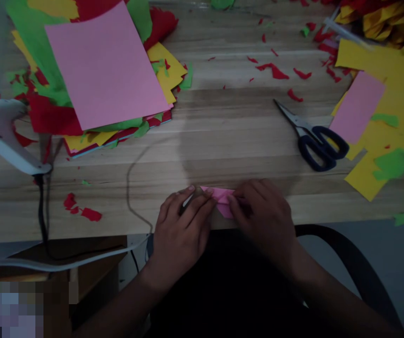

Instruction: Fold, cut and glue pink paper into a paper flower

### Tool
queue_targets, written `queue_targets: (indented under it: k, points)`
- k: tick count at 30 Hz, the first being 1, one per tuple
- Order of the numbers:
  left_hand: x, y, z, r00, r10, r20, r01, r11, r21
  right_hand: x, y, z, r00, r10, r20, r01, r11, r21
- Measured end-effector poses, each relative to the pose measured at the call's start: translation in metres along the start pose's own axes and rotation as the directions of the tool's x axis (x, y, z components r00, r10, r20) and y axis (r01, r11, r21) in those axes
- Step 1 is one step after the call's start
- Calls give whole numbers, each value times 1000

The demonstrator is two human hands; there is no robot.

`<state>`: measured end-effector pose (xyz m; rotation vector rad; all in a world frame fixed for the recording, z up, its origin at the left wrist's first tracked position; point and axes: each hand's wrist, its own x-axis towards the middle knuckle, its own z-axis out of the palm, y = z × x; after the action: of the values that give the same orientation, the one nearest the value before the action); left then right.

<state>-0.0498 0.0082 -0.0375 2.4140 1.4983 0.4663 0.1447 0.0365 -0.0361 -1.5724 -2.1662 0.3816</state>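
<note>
A small folded piece of pink paper [226, 211] lies at the table's front edge, between my two hands. My left hand [184, 230] is closed on its left end, with fingertips pressing the paper down. From the other side my right hand [267, 218] pinches the paper between thumb and fingers, and its right end is hidden under them. A crease runs across the paper's visible part, and its lower corner is angled. Something thin, dark and pale shows between my left fingers; I cannot make out what it is.
Scissors [316, 141] with dark blue handles lie at the right, beside a pink strip [359, 107] on yellow paper [395, 63]. At the left, a pink sheet [108, 70] tops a coloured paper stack, near a white glue gun [11, 152] with a cord. Red scraps [274, 70] are scattered about.
</note>
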Motion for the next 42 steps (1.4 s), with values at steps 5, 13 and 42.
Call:
queue_targets:
  k: [5, 13, 42]
  points:
    - [-1, -2, 0, 1000, 20, -8, -20, 1000, -1, 1, 2, 4, 999, -37, -35, 34, 997, -68]
    - [-2, -2, 0, 999, 42, -30, -42, 999, 19, 5, 4, 2, 996, -59, -60, 55, 996, -66]
    - [-7, 7, 4, 1000, -25, 4, 25, 1000, 12, 6, 3, 4, 998, -17, -65, 12, 998, -66]
